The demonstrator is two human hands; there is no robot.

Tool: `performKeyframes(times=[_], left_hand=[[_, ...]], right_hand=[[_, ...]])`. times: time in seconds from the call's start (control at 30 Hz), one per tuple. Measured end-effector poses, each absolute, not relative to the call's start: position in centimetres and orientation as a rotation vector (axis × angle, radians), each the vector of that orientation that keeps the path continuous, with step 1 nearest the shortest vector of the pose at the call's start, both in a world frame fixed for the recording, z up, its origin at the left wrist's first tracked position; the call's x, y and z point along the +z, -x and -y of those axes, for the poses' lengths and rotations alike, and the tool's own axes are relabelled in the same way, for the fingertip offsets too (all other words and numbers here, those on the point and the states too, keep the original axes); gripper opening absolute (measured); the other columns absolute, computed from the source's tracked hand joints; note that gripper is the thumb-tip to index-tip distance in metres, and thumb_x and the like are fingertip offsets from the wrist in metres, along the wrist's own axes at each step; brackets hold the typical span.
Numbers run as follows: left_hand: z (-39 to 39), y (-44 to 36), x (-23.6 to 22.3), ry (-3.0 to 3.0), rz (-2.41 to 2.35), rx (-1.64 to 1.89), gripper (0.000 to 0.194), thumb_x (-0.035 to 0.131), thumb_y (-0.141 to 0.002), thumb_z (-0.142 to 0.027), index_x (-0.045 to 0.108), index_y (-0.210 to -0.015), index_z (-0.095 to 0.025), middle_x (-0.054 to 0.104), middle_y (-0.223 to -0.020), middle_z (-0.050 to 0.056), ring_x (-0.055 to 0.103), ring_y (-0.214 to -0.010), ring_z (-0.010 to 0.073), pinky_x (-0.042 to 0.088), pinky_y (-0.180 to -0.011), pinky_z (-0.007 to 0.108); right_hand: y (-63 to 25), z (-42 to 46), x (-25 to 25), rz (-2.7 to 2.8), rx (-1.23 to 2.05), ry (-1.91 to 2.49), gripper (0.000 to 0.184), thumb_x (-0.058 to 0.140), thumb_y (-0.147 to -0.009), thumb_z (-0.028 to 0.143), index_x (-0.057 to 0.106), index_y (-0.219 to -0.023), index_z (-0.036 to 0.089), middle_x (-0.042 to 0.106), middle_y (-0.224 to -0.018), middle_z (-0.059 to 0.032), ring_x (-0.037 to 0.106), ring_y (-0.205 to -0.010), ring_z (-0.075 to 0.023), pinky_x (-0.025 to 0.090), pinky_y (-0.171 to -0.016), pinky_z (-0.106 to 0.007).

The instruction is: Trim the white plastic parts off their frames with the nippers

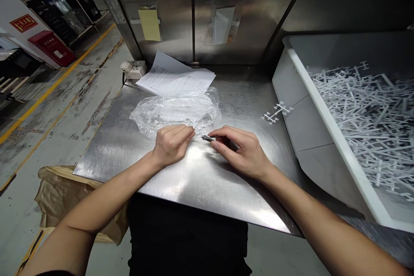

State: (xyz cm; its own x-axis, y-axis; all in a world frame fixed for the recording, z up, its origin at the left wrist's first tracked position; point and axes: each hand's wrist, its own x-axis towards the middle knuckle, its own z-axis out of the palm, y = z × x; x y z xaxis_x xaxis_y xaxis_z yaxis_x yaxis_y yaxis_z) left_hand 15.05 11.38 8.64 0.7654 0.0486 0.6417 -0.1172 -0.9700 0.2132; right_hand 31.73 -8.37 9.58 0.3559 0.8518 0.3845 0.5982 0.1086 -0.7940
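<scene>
Over the steel table my left hand (173,143) is closed, its fingertips pinching a thin white plastic sprue piece (198,128). Most of that piece is hidden by the fingers or blends with the bag behind. Facing it from the right, my right hand (242,148) grips a small metal nail clipper (207,138) between thumb and fingers. The clipper's jaws point left, close to the white piece; whether they touch it I cannot tell. Just beyond both hands lies a clear plastic bag (174,114) with whitish contents that are hard to make out.
A branched white plastic sprue (277,113) lies on the steel table (113,148) beside a large white bin (293,95) heaped with similar sprues. Printed sheets (174,75) and a power socket (137,69) sit at the back. Brown paper sacking (61,196) is below the left edge.
</scene>
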Motion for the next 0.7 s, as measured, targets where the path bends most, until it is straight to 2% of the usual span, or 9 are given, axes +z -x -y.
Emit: performKeyframes(times=[0.17,0.3,0.4,0.7], left_hand=[[-11.2,-14.9,8.4,-2.716,-0.028,0.927,0.028,0.052,-0.113,-0.022,0.067,-0.090,-0.021,0.071,-0.071,0.002,0.064,-0.064,0.0159,0.047,-0.066,0.031],[-11.1,-14.8,8.0,-2.728,-0.075,0.898,0.024,0.054,-0.113,-0.024,0.072,-0.098,-0.019,0.076,-0.074,0.002,0.069,-0.065,0.0162,0.049,-0.066,0.031],[-11.0,-14.8,7.8,-2.755,-0.102,0.851,0.023,0.055,-0.112,-0.024,0.072,-0.096,-0.020,0.077,-0.074,0.002,0.070,-0.063,0.0160,0.047,-0.064,0.030],[-10.9,-14.9,7.6,-2.768,-0.136,0.738,0.020,0.057,-0.110,-0.024,0.072,-0.097,-0.020,0.078,-0.077,0.001,0.070,-0.064,0.0165,0.045,-0.062,0.029]], right_hand=[[-31.2,8.2,9.1,1.143,0.516,1.591,0.022,0.073,-0.105,0.044,0.082,-0.113,0.024,0.080,-0.090,-0.0049,0.072,-0.074,-0.0216,0.054,-0.070,-0.036],[-30.8,7.7,8.5,0.982,0.656,1.538,0.029,0.076,-0.102,0.050,0.082,-0.104,0.021,0.072,-0.077,-0.0022,0.063,-0.068,-0.0189,0.048,-0.063,-0.033],[-30.7,7.5,8.1,0.913,0.708,1.514,0.032,0.077,-0.100,0.052,0.080,-0.097,0.020,0.070,-0.076,-0.0014,0.060,-0.069,-0.0177,0.043,-0.063,-0.032],[-30.6,7.7,8.1,0.889,0.711,1.575,0.033,0.076,-0.101,0.052,0.080,-0.093,0.020,0.066,-0.073,-0.0002,0.055,-0.068,-0.0170,0.039,-0.063,-0.032]])
